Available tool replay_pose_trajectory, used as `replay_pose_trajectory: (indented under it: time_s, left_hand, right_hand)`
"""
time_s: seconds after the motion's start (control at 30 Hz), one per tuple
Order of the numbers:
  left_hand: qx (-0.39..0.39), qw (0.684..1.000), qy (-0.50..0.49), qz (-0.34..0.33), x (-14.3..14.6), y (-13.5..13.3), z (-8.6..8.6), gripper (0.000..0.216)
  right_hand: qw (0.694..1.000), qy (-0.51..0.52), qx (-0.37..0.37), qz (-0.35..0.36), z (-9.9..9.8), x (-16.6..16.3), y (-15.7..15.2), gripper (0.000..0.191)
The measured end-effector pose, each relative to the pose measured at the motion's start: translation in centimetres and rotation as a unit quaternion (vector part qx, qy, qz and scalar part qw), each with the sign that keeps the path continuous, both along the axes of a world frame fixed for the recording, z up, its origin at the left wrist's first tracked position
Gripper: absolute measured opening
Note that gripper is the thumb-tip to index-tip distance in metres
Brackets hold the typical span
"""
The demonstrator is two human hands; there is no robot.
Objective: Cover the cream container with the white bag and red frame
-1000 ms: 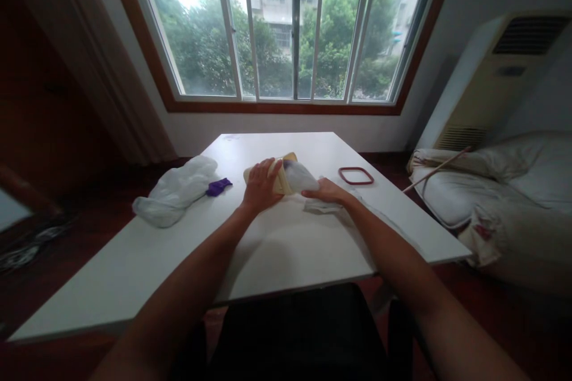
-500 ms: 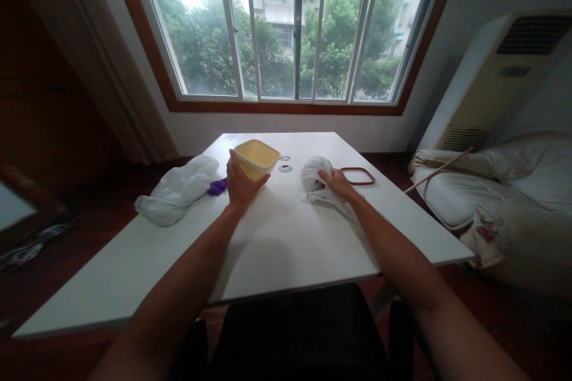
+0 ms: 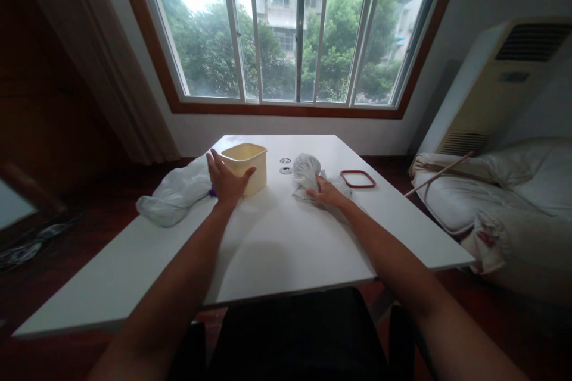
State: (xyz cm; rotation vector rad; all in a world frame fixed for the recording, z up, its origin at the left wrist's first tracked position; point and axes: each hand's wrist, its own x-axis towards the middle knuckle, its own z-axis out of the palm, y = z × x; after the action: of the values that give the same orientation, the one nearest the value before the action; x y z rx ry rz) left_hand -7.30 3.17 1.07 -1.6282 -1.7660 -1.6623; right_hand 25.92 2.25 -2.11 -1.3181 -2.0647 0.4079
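Note:
A pale yellow square plastic tub [image 3: 257, 174] stands upright on the white table, its open top facing up. My left hand [image 3: 227, 181] is at the tub's near left corner with fingers spread and thumb across its front; whether it still touches the tub I cannot tell. My right hand [image 3: 328, 191] pinches a crumpled white plastic bag [image 3: 306, 169], bunched up on the tabletop. What the bag may hold is hidden. To the right of it lies a reddish-brown rounded-square ring [image 3: 358, 179], flat on the table.
Another white plastic bag [image 3: 172, 199] lies on the table's left side, with a bit of purple material [image 3: 213, 192] beside it. Round cable-hole covers [image 3: 286, 170] sit in the white table [image 3: 268, 262]. A thin stick [image 3: 440, 174] leans at the right by a covered sofa [image 3: 527, 184].
The tub has gone from tilted to upright and moved slightly left, and my left hand's fingers have spread. My right hand has drawn the bag a little to the left.

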Motion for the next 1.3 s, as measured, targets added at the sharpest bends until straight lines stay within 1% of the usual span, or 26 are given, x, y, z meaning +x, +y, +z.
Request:
replay_pose_trajectory:
  time_s: [0.07,0.13,0.17,0.2,0.23,0.27,0.3,0.37,0.43,0.5,0.57,0.67,0.77,0.87,0.93,1.0,1.07,1.13,1.17,1.23,1.3]
  left_hand:
    - [0.056,0.997,0.062,0.000,0.6,-1.3,1.2,0.111]
    - [0.075,0.990,0.104,-0.065,2.3,-3.0,1.9,0.085]
    - [0.059,0.985,0.114,-0.111,3.6,-3.8,2.0,0.069]
    - [0.020,0.978,0.129,-0.163,4.9,-4.6,1.8,0.055]
    - [-0.027,0.966,0.151,-0.210,6.4,-5.2,1.5,0.047]
    - [-0.069,0.950,0.179,-0.245,7.8,-5.8,1.1,0.045]
    - [-0.097,0.936,0.205,-0.270,9.0,-6.3,0.6,0.048]
    - [-0.128,0.916,0.244,-0.293,10.7,-6.9,-0.4,0.057]
    - [-0.150,0.906,0.264,-0.295,11.4,-7.1,-1.2,0.061]
    - [-0.174,0.904,0.265,-0.287,11.2,-6.9,-1.7,0.057]
    - [-0.192,0.905,0.259,-0.277,10.7,-6.4,-1.9,0.048]
    - [-0.196,0.907,0.262,-0.265,9.8,-5.6,-1.8,0.035]
    - [-0.191,0.914,0.258,-0.247,8.8,-4.8,-1.5,0.029]
    - [-0.182,0.930,0.236,-0.217,7.4,-4.1,-0.8,0.028]
    - [-0.171,0.942,0.220,-0.188,6.3,-3.7,-0.3,0.027]
    - [-0.145,0.955,0.203,-0.161,5.4,-3.7,0.5,0.028]
    - [-0.100,0.962,0.201,-0.158,5.2,-4.2,1.2,0.029]
    - [-0.057,0.953,0.229,-0.191,5.9,-5.2,1.7,0.032]
    - [-0.046,0.940,0.255,-0.221,6.6,-5.9,1.8,0.035]
    - [-0.056,0.903,0.317,-0.286,8.4,-7.3,1.6,0.043]
    - [-0.090,0.874,0.350,-0.323,10.2,-8.4,0.9,0.055]
  right_hand:
    - [1.000,0.000,-0.016,-0.021,0.5,-0.1,-0.4,0.069]
    - [0.999,0.008,-0.045,-0.012,0.9,-0.5,-0.9,0.074]
    - [0.998,0.018,-0.065,-0.003,1.0,-0.7,-1.1,0.076]
    - [0.996,0.032,-0.086,0.010,1.1,-1.0,-1.3,0.076]
    - [0.993,0.051,-0.106,0.029,1.2,-1.3,-1.5,0.075]
    - [0.988,0.070,-0.125,0.053,1.1,-1.6,-1.6,0.074]
    - [0.983,0.088,-0.140,0.084,1.1,-1.9,-1.6,0.073]
    - [0.969,0.115,-0.154,0.154,0.8,-2.4,-1.6,0.075]
    - [0.956,0.131,-0.161,0.209,0.5,-2.6,-1.3,0.080]
    - [0.948,0.140,-0.171,0.228,0.2,-2.5,-1.0,0.085]
    - [0.948,0.142,-0.181,0.220,0.1,-2.2,-0.8,0.087]
    - [0.951,0.133,-0.184,0.211,0.3,-1.6,-0.9,0.082]
    - [0.954,0.110,-0.191,0.204,1.0,-1.0,-1.3,0.074]
    - [0.967,0.081,-0.158,0.184,1.7,-0.2,-1.4,0.060]
    - [0.981,0.043,-0.120,0.146,1.9,0.5,-1.1,0.053]
    - [0.992,0.000,-0.087,0.090,1.9,1.2,-0.8,0.050]
    - [0.996,-0.025,-0.063,0.050,1.8,1.6,-0.6,0.049]
    - [0.998,-0.025,-0.044,0.049,1.7,1.6,-0.7,0.052]
    - [0.997,-0.022,-0.036,0.059,1.7,1.3,-0.8,0.054]
    - [0.996,-0.016,-0.027,0.087,1.8,0.6,-1.2,0.054]
    - [0.993,-0.009,-0.031,0.110,1.9,-0.2,-1.6,0.051]
